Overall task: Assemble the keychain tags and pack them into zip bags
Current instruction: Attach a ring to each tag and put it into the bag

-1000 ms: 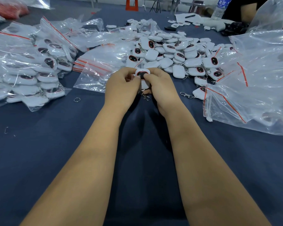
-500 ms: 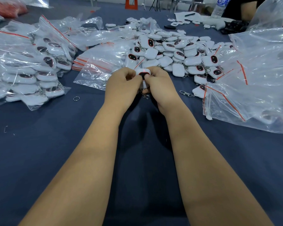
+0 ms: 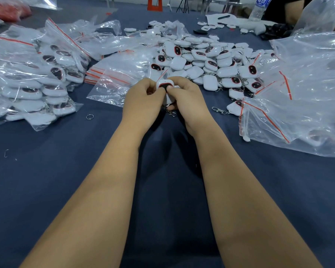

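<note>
Both of my hands stay clamped on one white keychain tag [image 3: 165, 86] above the blue table [image 3: 46, 180], left hand [image 3: 143, 101] and right hand [image 3: 188, 101] pinching its sides. Little has shifted in the past second, so assembly looks unfinished; empty zip bags [image 3: 114, 82] wait just beyond.

Head-worn view — forward, downward, close
</note>
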